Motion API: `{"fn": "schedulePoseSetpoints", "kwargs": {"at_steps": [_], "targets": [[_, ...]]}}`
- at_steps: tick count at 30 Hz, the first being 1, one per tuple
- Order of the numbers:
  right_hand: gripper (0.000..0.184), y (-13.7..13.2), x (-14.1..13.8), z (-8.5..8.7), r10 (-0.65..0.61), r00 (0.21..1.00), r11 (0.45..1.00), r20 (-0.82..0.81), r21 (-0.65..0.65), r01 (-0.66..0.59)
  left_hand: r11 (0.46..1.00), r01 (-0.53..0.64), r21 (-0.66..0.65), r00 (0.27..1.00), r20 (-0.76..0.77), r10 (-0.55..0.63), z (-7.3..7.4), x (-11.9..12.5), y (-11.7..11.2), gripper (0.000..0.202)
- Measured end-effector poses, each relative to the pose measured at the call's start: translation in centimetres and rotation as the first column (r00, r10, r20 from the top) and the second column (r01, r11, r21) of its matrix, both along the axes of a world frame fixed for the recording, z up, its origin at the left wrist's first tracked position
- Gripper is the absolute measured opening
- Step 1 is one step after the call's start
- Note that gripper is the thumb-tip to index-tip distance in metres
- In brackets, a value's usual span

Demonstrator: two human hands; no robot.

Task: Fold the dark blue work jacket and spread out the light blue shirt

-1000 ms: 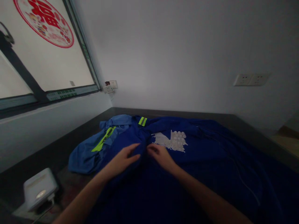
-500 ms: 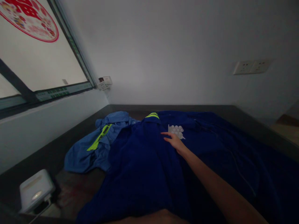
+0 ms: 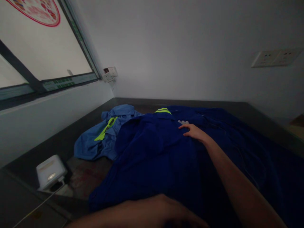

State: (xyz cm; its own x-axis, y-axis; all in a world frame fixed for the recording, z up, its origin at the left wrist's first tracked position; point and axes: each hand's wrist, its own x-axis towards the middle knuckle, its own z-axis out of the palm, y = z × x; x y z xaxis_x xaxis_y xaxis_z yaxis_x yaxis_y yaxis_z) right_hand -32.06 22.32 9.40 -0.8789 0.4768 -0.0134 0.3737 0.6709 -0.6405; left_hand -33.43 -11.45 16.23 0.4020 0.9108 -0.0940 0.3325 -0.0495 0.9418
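A dark blue garment (image 3: 154,152), with a yellow-green strip (image 3: 163,110) at its collar end, lies spread in front of me. My right hand (image 3: 196,132) rests on its upper right part. The thumb and fingers there are apart and stretched toward the left, against the cloth. Just beyond these fingers shows a small white bumpy patch (image 3: 184,122), mostly covered. My left hand (image 3: 161,209) is low at the bottom edge, over the near part of the garment. It is dark and blurred, and its fingers are largely hidden.
A lighter blue garment (image 3: 97,145) with a yellow-green strip lies bunched on the left. Near the left front stands a white box-shaped device (image 3: 51,172) with a cable. More dark blue cloth (image 3: 237,142) spreads right. A wall and window border the dark tabletop (image 3: 133,101).
My right hand has shifted right and slightly away, and less of the white patch shows. My left hand has come further into view at the bottom. The camera view has tilted down a little.
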Motion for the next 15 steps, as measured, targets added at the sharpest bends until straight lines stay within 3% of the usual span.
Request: {"fn": "schedulePoseSetpoints", "kwargs": {"at_steps": [2, 3, 4, 6, 7, 8, 9, 10, 12, 15], "targets": [[0.052, 0.4, 0.0, -0.5, 0.023, 0.997, 0.997, 0.08, 0.075, -0.029, 0.95, -0.296, 0.098, 0.954, -0.028, 0.3, 1.5, -3.0, -0.8, 0.038], [0.052, 0.4, -0.1, -0.5, 0.024, 0.995, 0.991, 0.093, 0.128, -0.036, 0.863, -0.477, 0.167, 0.869, -0.058, 0.491, 1.7, -5.2, -1.2, 0.036], [0.052, 0.4, -0.2, -0.5, 0.011, 0.996, 0.981, 0.083, 0.192, -0.027, 0.741, -0.626, 0.244, 0.739, -0.119, 0.664, 1.5, -7.7, -1.6, 0.036], [0.047, 0.0, -0.5, 0.0, -0.042, 0.999, 0.945, -0.008, 0.324, 0.042, 0.424, -0.79, 0.443, 0.357, -0.229, 0.905, 0.0, -13.2, -2.5, 0.038], [0.043, -0.4, -0.8, 0.3, -0.06, 0.995, 0.923, -0.075, 0.375, 0.084, 0.318, -0.784, 0.533, 0.192, -0.279, 0.941, -1.0, -15.9, -3.0, 0.04], [0.039, -1.0, -1.0, 0.5, -0.06, 0.989, 0.907, -0.137, 0.407, 0.111, 0.267, -0.764, 0.587, 0.07, -0.337, 0.939, -2.2, -18.4, -3.5, 0.043], [0.035, -1.7, -1.4, 0.7, -0.046, 0.982, 0.897, -0.185, 0.424, 0.122, 0.241, -0.768, 0.594, -0.013, -0.391, 0.92, -3.4, -20.5, -4.0, 0.048], [0.033, -2.6, -1.8, 0.7, -0.019, 0.977, 0.893, -0.213, 0.436, 0.113, 0.257, -0.799, 0.543, -0.018, -0.448, 0.894, -4.6, -22.2, -4.4, 0.051], [0.033, -4.7, -2.6, 0.0, 0.051, 0.976, 0.886, -0.211, 0.461, 0.054, 0.288, -0.844, 0.453, 0.027, -0.5, 0.866, -6.4, -24.0, -4.9, 0.053], [0.042, -7.4, -3.4, -2.2, 0.103, 0.988, 0.864, -0.119, 0.502, -0.03, 0.365, -0.861, 0.355, 0.176, -0.464, 0.868, -7.7, -23.8, -4.8, 0.047]]}}
